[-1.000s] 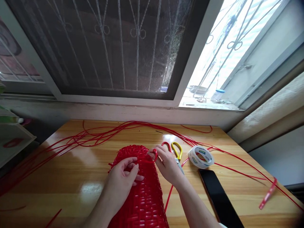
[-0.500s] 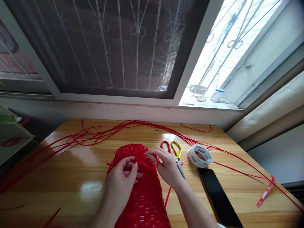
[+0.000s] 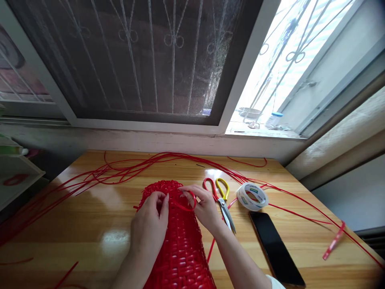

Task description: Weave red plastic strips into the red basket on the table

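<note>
A red woven basket (image 3: 182, 245), made of glossy plastic strips, lies between my two hands with its narrow far end toward the window. My left hand (image 3: 150, 220) rests on its left side, thumb and forefinger pinched together close to the weave; what they grip is hidden. On the right side, my right hand (image 3: 206, 208) has its fingers closed on a red plastic strip (image 3: 192, 205), which curls in a loop over the basket. Just beyond that hand are scissors (image 3: 224, 204) with one red and one yellow handle, blades toward me.
Long red strips (image 3: 144, 161) run across the back of the wooden table (image 3: 99, 224). To the right are a tape roll (image 3: 252, 196), a black phone (image 3: 276, 247) and a short red piece (image 3: 333, 241). A window (image 3: 144, 60) stands behind; a shelf (image 3: 21, 176) is at left.
My left fingers have drawn together into a pinch. My right hand has shifted slightly left with the looped strip, and the basket has tilted a little, showing more of its weave.
</note>
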`<state>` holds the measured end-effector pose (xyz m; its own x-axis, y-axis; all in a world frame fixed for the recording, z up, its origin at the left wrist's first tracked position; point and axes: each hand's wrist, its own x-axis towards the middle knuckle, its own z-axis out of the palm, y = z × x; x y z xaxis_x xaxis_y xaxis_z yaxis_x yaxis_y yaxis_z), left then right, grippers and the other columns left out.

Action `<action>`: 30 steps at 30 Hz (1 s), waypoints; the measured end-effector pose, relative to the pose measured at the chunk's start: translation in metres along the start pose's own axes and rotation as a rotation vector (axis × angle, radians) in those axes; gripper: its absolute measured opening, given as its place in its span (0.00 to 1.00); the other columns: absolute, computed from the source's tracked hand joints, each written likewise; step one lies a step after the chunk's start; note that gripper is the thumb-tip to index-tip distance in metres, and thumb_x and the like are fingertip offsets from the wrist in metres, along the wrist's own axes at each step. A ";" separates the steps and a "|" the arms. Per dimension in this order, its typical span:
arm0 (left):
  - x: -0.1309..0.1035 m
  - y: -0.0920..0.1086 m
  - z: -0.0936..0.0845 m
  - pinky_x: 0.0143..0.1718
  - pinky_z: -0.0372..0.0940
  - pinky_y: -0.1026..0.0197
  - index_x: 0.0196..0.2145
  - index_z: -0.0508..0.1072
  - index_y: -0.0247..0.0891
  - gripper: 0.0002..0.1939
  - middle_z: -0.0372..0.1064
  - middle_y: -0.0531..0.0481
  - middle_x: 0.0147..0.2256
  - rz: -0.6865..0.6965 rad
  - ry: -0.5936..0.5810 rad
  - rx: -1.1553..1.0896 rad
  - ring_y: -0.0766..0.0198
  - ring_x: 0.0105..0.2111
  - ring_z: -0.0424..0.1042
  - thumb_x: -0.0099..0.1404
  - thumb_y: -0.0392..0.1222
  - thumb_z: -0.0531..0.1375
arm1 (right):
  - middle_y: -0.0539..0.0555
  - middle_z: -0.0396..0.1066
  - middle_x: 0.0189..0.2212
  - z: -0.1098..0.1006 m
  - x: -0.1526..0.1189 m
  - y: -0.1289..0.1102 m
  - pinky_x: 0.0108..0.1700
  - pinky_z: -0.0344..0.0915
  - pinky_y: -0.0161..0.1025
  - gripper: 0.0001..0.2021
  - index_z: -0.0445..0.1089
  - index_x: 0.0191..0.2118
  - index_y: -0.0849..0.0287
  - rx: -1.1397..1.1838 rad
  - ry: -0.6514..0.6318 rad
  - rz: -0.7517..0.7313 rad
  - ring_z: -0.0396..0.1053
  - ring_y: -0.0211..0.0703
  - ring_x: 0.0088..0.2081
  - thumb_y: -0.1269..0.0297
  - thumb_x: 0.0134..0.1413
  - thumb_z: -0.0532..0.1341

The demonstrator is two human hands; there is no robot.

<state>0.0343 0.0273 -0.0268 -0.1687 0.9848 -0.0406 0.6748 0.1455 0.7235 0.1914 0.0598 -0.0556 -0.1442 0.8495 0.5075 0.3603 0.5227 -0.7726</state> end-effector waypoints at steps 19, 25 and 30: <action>0.010 -0.028 -0.011 0.29 0.60 0.63 0.33 0.68 0.40 0.12 0.70 0.52 0.30 0.103 0.267 -0.042 0.64 0.27 0.68 0.61 0.51 0.53 | 0.56 0.51 0.62 0.008 -0.004 0.017 0.62 0.49 0.50 0.41 0.48 0.63 0.48 0.179 -0.302 0.250 0.51 0.50 0.62 0.53 0.45 0.66; 0.019 -0.062 -0.034 0.28 0.63 0.64 0.35 0.65 0.39 0.16 0.66 0.53 0.27 -0.029 0.208 -0.358 0.66 0.24 0.67 0.57 0.54 0.57 | 0.56 0.53 0.61 -0.003 -0.011 0.017 0.62 0.51 0.50 0.37 0.51 0.62 0.49 0.209 -0.234 0.320 0.54 0.49 0.61 0.55 0.48 0.65; 0.031 -0.083 -0.047 0.25 0.62 0.65 0.31 0.64 0.38 0.16 0.62 0.54 0.23 -0.099 0.261 -0.474 0.66 0.21 0.64 0.51 0.53 0.59 | 0.56 0.54 0.61 0.002 -0.012 0.015 0.61 0.52 0.48 0.36 0.52 0.62 0.49 0.161 -0.200 0.308 0.54 0.48 0.61 0.54 0.48 0.65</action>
<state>-0.0609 0.0413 -0.0555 -0.4279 0.9038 0.0045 0.2593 0.1180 0.9586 0.1971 0.0572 -0.0740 -0.2340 0.9571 0.1710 0.2676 0.2325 -0.9350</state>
